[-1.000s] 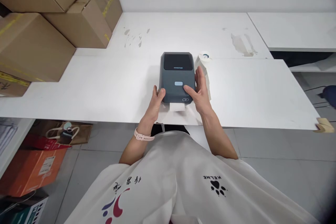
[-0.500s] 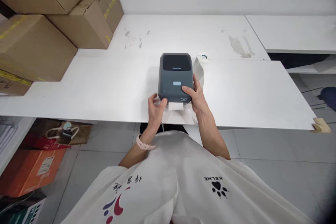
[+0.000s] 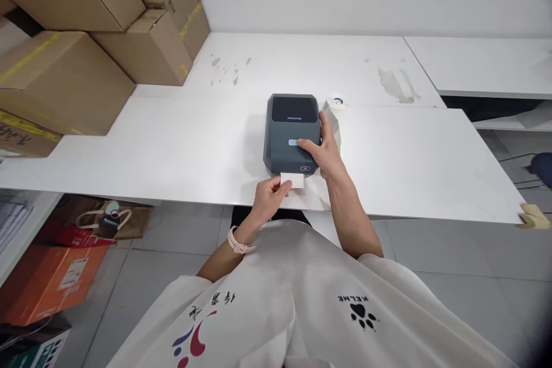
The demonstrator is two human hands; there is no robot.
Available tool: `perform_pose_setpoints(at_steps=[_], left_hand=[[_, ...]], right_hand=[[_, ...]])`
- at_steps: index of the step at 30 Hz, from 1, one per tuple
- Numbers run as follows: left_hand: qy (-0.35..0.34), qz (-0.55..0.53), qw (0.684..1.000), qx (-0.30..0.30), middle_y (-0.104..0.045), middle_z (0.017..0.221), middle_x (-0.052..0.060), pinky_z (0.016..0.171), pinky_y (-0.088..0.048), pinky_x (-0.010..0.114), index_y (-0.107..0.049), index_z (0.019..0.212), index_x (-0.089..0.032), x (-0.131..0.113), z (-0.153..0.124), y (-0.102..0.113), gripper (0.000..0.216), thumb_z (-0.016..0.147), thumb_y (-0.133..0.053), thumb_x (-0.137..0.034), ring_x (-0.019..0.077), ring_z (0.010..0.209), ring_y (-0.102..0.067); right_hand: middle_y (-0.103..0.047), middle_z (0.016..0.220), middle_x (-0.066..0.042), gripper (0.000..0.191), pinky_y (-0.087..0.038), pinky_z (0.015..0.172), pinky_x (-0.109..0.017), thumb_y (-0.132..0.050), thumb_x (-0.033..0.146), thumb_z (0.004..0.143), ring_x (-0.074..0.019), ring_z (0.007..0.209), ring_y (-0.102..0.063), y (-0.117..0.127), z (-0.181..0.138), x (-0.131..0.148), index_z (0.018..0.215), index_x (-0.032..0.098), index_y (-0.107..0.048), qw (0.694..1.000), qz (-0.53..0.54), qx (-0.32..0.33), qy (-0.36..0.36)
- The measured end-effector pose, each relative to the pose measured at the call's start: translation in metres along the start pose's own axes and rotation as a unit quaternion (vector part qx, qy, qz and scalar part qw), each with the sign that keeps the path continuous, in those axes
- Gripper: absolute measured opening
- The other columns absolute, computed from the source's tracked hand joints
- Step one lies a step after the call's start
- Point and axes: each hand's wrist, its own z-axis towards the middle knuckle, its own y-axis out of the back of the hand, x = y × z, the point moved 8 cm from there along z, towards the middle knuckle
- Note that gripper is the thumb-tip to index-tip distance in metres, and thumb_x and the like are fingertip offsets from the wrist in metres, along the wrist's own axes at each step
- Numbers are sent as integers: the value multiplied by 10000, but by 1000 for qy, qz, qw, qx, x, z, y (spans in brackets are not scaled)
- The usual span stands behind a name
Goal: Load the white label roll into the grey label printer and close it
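A dark grey label printer (image 3: pixel 280 152) sits on the white table, with a white paper label (image 3: pixel 295 180) sticking out of its front slot. My left hand (image 3: pixel 271 195) pinches the label's left side between thumb and fingers. Around the printer's right side lies my right hand (image 3: pixel 325 152), its thumb on the light blue button on top and its fingers along the side wall. Behind that hand, a strip of paper runs from a white label roll (image 3: pixel 336 103) at the printer's right rear.
Cardboard boxes (image 3: pixel 64 77) are stacked at the table's left end. The white table (image 3: pixel 414 161) has its front edge close to my body. Below left, an orange box (image 3: pixel 56 282) and a paper bag (image 3: pixel 133 221) stand on the floor.
My left hand has moved from the printer's front left corner onto the label and closed on it. My right thumb has shifted up onto the button. The view has tilted slightly.
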Motion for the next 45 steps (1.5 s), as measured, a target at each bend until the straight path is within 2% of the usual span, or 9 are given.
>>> perform_pose_setpoints(at_steps=[8,13,18,21,26,34,38,42,45], left_hand=[[-31,-10,999,-11,-635,620,5,599,-404,272,-571,591,-194,1,-3,4,491,922,-620,-554,118,594,-519],[-102,-71,975,-185,-509,563,-10,584,-386,268,-533,562,-205,-4,-10,45,521,1015,-492,-459,112,569,-450],[-99,-79,956,-265,-667,791,17,607,-456,246,-684,829,-220,-6,9,82,256,979,-555,-383,123,685,-576],[-94,-37,967,-233,-739,1049,62,743,-542,274,-691,1040,-239,-18,43,85,174,932,-600,-340,177,970,-687],[-40,36,993,-109,-576,1558,126,1085,-522,453,-560,1406,-261,-25,114,60,576,841,-671,-288,302,1402,-568],[-26,43,997,-65,-613,1509,139,1049,-552,457,-459,1529,-247,-21,144,43,842,731,-724,-227,344,1320,-630],[-14,13,996,-86,-579,1557,143,1106,-520,446,-494,1504,-235,-14,143,44,829,710,-728,-206,332,1373,-604],[-23,6,994,-103,-633,1513,123,1131,-510,445,-551,1466,-233,-12,145,46,803,686,-725,-162,316,1365,-619],[-34,16,994,-107,-723,1394,98,1099,-534,454,-603,1421,-236,-16,147,48,772,665,-692,-108,311,1290,-672]], right_hand=[[-347,1716,-84,1132,-416,1264,-523,-735,561,805,-332,1535,-431,1,9,10,1705,324,-90,995,-93,4,48],[-240,1778,-25,970,-345,1318,-497,-598,709,917,-274,1642,-272,4,-15,8,1698,375,-129,997,-54,-2,55],[-290,1766,7,800,-286,1341,-544,-346,798,986,-278,1657,-247,18,-34,12,1677,410,-240,995,-9,-42,85],[-309,1756,36,779,-242,1354,-555,-276,817,989,-288,1663,-223,26,-24,32,1661,424,-296,989,-15,-57,137],[-196,1788,55,782,-127,1362,-613,-196,807,1004,-311,1684,-115,29,27,69,1697,463,-83,971,-97,-88,198],[-122,1790,43,869,-178,1302,-713,-231,826,992,-379,1680,-61,34,119,98,1666,470,186,919,-242,-129,284],[-237,1758,-2,773,-207,1322,-648,-332,685,1044,-367,1671,-126,29,88,122,1719,389,-100,872,-304,-214,319],[-694,1404,-83,501,-429,1212,-571,-334,375,1076,-348,1386,-583,-9,70,115,1458,278,-642,887,-362,-44,284],[-755,1322,-136,473,-504,1089,-519,-364,220,1037,-354,1242,-681,-41,69,84,1348,176,-718,835,-492,135,208]])
